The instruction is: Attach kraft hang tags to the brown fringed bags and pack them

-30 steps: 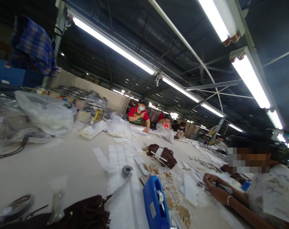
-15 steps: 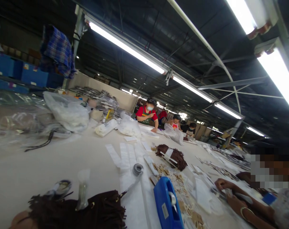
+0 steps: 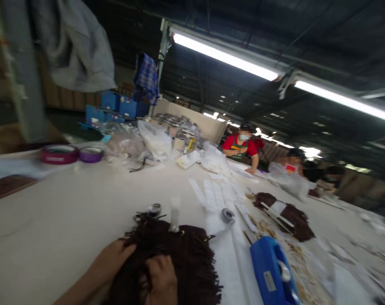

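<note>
A dark brown fringed piece (image 3: 189, 258) with small metal eyelets lies on the table in front of me; its exact kind is unclear. My left hand (image 3: 114, 257) grips its left edge, thumb on top and the other fingers mostly hidden. On the fringe at its middle is my right hand (image 3: 163, 275), fingers curled into the strands and slightly blurred. A short translucent strip (image 3: 174, 218) stands up from the piece's far edge. Just behind the left corner sits a small roll (image 3: 154, 209).
A blue tape dispenser (image 3: 271, 271), a grey tape roll (image 3: 228, 215) and white strips (image 3: 217, 199) lie to the right. Beyond is a strapped brown fringed bundle (image 3: 286, 214). Red (image 3: 59, 153) and purple tape rolls (image 3: 90, 154) stand far left. A co-worker (image 3: 241, 146) leans on the table.
The view has swung left, so things appear further right, and the tape rolls at left have come into sight. Both my hands now show on the fringed piece; the neighbour's arms are out of view.
</note>
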The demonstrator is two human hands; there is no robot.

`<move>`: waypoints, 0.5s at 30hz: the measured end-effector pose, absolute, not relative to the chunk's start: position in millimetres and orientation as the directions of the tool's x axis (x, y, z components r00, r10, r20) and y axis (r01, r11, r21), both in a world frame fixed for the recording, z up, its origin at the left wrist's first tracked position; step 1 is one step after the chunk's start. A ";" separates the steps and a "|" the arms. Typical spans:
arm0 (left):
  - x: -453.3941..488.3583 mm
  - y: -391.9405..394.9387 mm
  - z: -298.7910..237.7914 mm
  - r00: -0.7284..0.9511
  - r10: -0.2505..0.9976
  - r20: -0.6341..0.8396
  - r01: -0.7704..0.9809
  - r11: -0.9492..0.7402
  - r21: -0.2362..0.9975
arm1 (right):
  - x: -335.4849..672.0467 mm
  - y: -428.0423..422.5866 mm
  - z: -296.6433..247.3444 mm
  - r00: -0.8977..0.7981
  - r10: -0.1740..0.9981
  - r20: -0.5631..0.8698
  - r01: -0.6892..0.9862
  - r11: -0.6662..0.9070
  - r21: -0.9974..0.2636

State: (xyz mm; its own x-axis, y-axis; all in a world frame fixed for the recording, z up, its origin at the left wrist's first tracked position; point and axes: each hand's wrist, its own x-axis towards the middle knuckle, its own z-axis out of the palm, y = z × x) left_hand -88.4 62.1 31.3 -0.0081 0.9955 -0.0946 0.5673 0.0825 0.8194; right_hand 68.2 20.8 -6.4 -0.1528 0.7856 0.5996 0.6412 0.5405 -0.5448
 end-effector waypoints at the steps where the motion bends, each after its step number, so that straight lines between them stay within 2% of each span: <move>1: -92.4 50.0 31.7 0.019 0.987 -0.160 0.504 0.129 0.854 | 70.3 19.0 -2.3 -0.220 0.800 0.559 0.598 0.563 -0.571; 3: -96.4 24.4 34.1 0.104 0.958 -0.267 0.189 0.245 0.951 | 75.6 19.2 2.7 -0.259 0.822 0.507 0.564 0.554 -0.612; 5: -96.3 2.2 35.7 0.166 0.950 -0.263 -0.116 0.283 0.952 | 80.6 21.7 3.5 -0.264 0.839 0.476 0.532 0.538 -0.653; 7: -95.2 -13.5 33.6 0.159 0.963 -0.218 -0.300 0.257 0.919 | 84.5 22.6 3.4 -0.265 0.838 0.478 0.488 0.544 -0.683; 11: -92.8 -22.4 19.4 0.076 0.979 -0.190 -0.391 0.205 0.897 | 89.7 18.7 8.2 -0.307 0.791 0.529 0.403 0.611 -0.681; 15: -82.5 -15.8 7.2 -0.054 0.983 -0.175 -0.298 0.152 0.942 | 91.9 16.5 13.8 -0.350 0.787 0.508 0.411 0.616 -0.672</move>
State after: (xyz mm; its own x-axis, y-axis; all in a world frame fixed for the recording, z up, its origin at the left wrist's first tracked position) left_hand -82.5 -15.8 7.2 -0.0540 0.9830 -0.1754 -0.2979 0.1517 0.9424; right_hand 91.9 16.5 13.8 -0.3496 0.7874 0.5077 0.4115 0.6159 -0.6718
